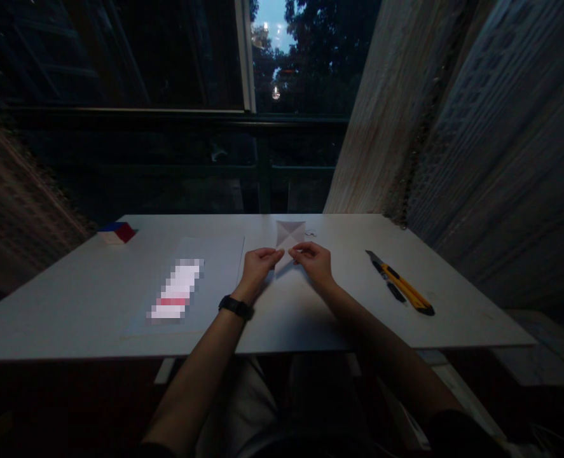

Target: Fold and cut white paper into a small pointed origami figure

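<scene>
A small square sheet of paper [290, 234] with crossing diagonal creases is held up just above the table, near its middle. My left hand [261, 264], with a dark band on the wrist, pinches the paper's lower left part between thumb and fingers. On the other side my right hand [314, 259] pinches its lower right part. Both hands are closed, thumbs close together but apart. The paper's bottom edge is partly hidden by my fingers.
On the white table [282, 331], a larger paper sheet [219, 267] with a blurred bright patch lies left. A yellow utility knife [405, 289] and a small black pen-like item [396, 291] lie right. A cube puzzle [117, 233] stands far left. Behind are a window and curtain [367, 127].
</scene>
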Tool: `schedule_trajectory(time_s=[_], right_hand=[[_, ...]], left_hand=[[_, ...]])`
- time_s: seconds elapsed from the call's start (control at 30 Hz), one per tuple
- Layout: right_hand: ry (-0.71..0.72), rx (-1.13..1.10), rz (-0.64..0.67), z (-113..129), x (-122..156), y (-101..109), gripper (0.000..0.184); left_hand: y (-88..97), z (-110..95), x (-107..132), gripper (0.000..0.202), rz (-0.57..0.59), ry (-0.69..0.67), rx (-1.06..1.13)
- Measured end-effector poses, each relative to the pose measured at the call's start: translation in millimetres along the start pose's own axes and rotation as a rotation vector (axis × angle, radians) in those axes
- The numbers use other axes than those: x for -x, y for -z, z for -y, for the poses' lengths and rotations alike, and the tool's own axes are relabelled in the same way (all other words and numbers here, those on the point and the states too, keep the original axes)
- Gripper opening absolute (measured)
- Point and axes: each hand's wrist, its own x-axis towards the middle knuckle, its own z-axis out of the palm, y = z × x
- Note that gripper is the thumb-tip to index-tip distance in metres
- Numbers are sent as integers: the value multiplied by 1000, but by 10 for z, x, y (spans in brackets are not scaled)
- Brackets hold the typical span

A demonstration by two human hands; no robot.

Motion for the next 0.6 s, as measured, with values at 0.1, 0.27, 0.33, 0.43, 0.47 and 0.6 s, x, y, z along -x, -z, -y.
schedule_trajectory(time_s=[0.1,0.27,0.33,0.43,0.47,0.6], right_hand=[[-35,-55,-16,-19,-11,4,31],[-79,-110,-54,-33,-25,7,29],[-93,-126,-62,-28,-26,8,28],[-110,-143,-65,-10,-18,9,28],[-113,-148,-65,-3,-14,8,28],[-105,-160,-58,15,-5,5,30]], left_hand=[[-5,-12,-1,36,-39,-39,-22],[-1,-14,-7,35,-50,-65,-66],[6,-2,-14,34,-41,-66,-77],[9,5,-19,35,-43,-48,-64],[8,2,-17,35,-44,-39,-57],[1,-28,-3,36,-49,-19,-33]])
